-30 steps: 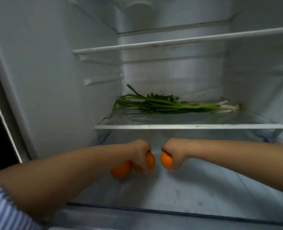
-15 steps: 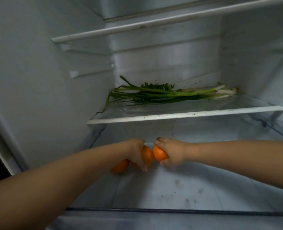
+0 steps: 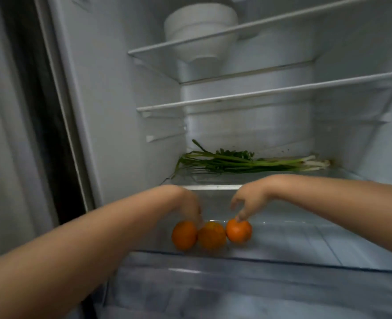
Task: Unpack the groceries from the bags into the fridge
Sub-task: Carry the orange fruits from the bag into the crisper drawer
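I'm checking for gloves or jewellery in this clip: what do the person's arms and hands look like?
Both forearms are bare, with no sleeve in view now. The left hand and right hand show no gloves, rings, watch or bracelet; the picture is blurred, so small details could be missed.

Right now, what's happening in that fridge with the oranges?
A person is putting groceries away with bare hands. Three oranges sit in a row on the lowest fridge shelf: the left orange, the middle orange and the right orange. The left hand hangs open over the first two, and the right hand is open, fingertips on the right orange. Spring onions lie on the shelf above, and white bowls are stacked higher up.
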A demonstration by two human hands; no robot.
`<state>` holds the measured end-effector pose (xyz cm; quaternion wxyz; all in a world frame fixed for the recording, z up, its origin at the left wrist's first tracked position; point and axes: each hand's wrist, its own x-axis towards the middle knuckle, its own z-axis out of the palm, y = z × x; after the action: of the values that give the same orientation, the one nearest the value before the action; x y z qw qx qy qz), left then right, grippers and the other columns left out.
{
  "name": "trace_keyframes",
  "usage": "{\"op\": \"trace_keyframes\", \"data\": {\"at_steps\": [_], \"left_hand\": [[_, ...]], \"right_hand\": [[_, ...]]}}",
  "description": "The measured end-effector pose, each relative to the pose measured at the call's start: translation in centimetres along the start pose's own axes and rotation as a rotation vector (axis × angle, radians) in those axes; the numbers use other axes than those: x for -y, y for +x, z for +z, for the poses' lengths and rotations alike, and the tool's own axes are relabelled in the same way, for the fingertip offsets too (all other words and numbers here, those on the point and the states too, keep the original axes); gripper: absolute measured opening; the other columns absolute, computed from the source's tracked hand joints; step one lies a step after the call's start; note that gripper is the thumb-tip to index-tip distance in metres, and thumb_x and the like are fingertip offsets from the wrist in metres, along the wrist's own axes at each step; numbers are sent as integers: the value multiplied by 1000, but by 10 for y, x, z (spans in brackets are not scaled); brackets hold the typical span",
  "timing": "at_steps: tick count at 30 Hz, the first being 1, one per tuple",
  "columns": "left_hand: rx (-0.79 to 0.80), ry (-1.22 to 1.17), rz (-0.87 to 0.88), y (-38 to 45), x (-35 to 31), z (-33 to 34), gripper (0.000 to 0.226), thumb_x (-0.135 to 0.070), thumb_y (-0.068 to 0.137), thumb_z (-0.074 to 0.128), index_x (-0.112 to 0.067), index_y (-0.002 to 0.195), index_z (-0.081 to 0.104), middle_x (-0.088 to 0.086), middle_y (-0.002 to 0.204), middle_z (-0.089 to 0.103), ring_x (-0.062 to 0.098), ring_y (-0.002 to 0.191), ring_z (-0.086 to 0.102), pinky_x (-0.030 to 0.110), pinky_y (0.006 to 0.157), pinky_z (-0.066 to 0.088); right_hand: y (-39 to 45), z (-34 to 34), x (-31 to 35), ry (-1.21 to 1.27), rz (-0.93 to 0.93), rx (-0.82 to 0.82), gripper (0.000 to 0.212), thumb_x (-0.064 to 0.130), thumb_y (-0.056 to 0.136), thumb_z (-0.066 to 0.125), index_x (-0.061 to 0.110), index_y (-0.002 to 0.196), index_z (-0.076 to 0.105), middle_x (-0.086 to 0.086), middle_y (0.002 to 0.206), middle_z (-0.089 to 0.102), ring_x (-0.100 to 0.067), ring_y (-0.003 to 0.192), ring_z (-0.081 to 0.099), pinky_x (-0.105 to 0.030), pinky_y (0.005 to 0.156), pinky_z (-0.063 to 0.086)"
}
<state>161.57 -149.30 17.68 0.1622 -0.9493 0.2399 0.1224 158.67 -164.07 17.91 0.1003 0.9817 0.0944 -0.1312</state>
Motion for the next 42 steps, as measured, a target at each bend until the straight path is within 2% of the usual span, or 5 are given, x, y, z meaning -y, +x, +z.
{"op": "trace_keyframes", "data": {"at_steps": [8, 13, 22, 28, 42], "left_hand": [[-569, -195, -46, -124, -21, 45, 34, -27, 90, 52, -10, 117, 63, 14, 124, 63, 30, 115, 58, 34, 93, 47], [-694, -287, -84, -213, -30, 110, 32, -28, 92, 50, -9, 116, 62, 15, 121, 60, 32, 112, 57, 34, 85, 47], [-520, -275, -307, -373, -22, 245, 35, -25, 92, 50, -10, 123, 57, 13, 123, 57, 32, 115, 56, 38, 90, 47], [-408, -288, -607, -495, -17, 348, 34, -27, 93, 47, -11, 121, 58, 13, 121, 56, 32, 112, 55, 37, 88, 47], [-62, -427, -1113, -807, -51, 562, 35, -23, 95, 43, -11, 126, 54, 9, 131, 51, 27, 120, 50, 36, 93, 45]], "right_hand": [[-121, 25, 62, 81, 195, -471, 41, 33, 92, 50, 11, 126, 52, -11, 130, 56, -28, 118, 53, -36, 97, 47], [-187, 81, 130, 141, 257, -647, 44, 28, 91, 49, 8, 130, 47, -14, 134, 51, -30, 124, 47, -40, 100, 43], [-272, 136, 263, -10, 61, -652, 34, 22, 90, 47, 4, 118, 52, -16, 125, 53, -34, 117, 47, -40, 89, 44], [-309, 160, 367, 149, -169, -680, 37, 20, 90, 47, 4, 123, 52, -17, 128, 52, -35, 118, 48, -41, 90, 45], [-444, 272, 664, 335, -664, -384, 36, 21, 91, 45, 4, 121, 54, -14, 126, 54, -31, 115, 51, -36, 90, 44]]}}
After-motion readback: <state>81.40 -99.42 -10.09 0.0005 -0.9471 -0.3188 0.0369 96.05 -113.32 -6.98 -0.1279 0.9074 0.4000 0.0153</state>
